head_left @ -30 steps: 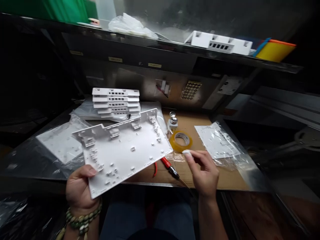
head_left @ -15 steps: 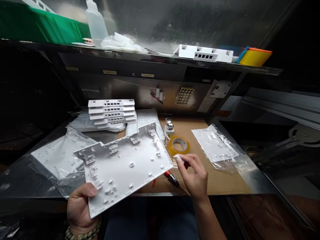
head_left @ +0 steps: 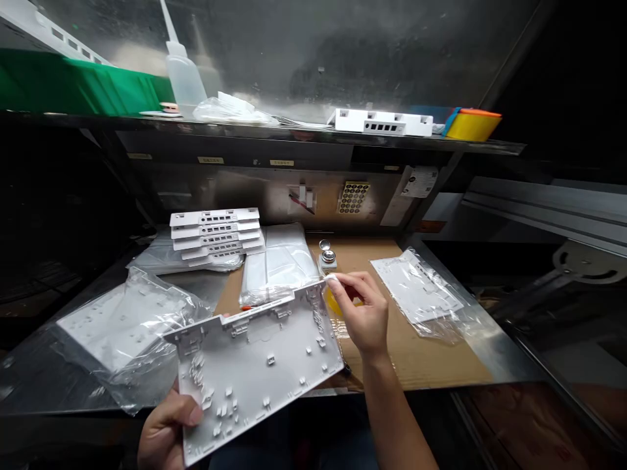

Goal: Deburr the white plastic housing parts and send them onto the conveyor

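A white plastic cover [head_left: 259, 378], its ribbed inner side facing me, is tilted above the table's front edge. My left hand [head_left: 169, 424] grips its lower left corner, thumb on the inner face. At the cover's upper right corner, my right hand [head_left: 360, 307] pinches a small white wipe [head_left: 332, 278] against the rim. Behind that hand a roll of yellow tape [head_left: 334, 304] is mostly hidden. A small bottle with an open metal lid [head_left: 328, 256] stands just beyond the fingers.
Stacked white covers [head_left: 215, 236] stand at the back left beside plastic bags [head_left: 279, 258]. Bagged covers lie at left [head_left: 122, 320] and right [head_left: 416, 287]. The shelf [head_left: 294, 136] above holds a green bin [head_left: 83, 85], a squeeze bottle [head_left: 185, 81] and a yellow container [head_left: 473, 125].
My right hand has moved up and left, bringing the wipe onto the cover's corner. The cover is lower and tilted more steeply away. The view has shifted slightly.
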{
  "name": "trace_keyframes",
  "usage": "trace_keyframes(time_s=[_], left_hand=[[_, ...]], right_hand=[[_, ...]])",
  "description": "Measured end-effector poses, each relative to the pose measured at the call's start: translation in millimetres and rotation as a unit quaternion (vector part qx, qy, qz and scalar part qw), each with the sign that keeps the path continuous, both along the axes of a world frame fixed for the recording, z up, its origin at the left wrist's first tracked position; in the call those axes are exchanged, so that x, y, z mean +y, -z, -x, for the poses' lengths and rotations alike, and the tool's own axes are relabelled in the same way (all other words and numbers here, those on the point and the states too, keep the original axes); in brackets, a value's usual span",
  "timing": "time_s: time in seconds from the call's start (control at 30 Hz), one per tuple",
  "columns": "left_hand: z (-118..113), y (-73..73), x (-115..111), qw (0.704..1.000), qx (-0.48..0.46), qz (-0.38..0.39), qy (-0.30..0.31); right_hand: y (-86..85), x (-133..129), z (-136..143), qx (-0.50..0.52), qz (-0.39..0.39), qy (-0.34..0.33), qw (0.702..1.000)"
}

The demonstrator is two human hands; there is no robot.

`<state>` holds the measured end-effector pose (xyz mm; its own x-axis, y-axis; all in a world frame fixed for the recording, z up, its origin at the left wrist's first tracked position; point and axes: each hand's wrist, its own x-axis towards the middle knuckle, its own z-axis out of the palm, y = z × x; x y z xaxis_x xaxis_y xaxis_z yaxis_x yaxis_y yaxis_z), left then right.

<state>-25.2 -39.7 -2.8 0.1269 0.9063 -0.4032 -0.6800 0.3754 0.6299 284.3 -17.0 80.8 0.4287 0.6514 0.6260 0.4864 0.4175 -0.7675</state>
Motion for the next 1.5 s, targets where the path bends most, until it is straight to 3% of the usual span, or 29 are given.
trace_keyframes(time_s=[0.23,0.53,0.63,0.83,1.0,1.23,1.37,1.43,1.5], left_hand=[[-22.4,-15.4,-0.1,0.999,-0.028,-0.006,0.03],[-58.9,-49.2,2.2,0.997,-0.049,-0.028,0.044],[-77.7,-59.5,5.9,0.998,-0.031,-0.035,0.037],[-140.9,-70.7,17.4,0.989,-0.027,-0.128,0.065],[-172.9,-66.7,20.0,0.976,-0.064,-0.191,0.087],[-176.8,-75.1,15.8,0.979,-0.037,-0.184,0.081],[-157.0,-84.9,20.7,0.985,-0.057,-0.148,0.062],[-134.9,-88.7,24.5,0.99,-0.062,-0.117,0.042],[-106.8,-91.5,26.2,0.994,-0.058,-0.093,0.026]], right_hand=[[13.0,-1.1,-9.1,0.004,0.017,0.027,0.999],[36.9,6.0,-33.1,-0.01,0.031,0.08,0.996],[25.2,5.1,-19.6,-0.005,0.006,0.065,0.998],[-24.5,-8.6,40.3,-0.061,-0.07,-0.008,0.996],[-29.2,-6.9,38.6,-0.083,-0.089,0.014,0.992],[-26.7,-9.8,33.0,-0.087,-0.089,0.031,0.992],[-15.4,9.8,13.3,-0.096,-0.069,0.06,0.991],[2.2,22.3,-13.7,-0.099,0.013,0.088,0.991],[26.6,32.4,-45.5,-0.137,0.174,0.116,0.968]])
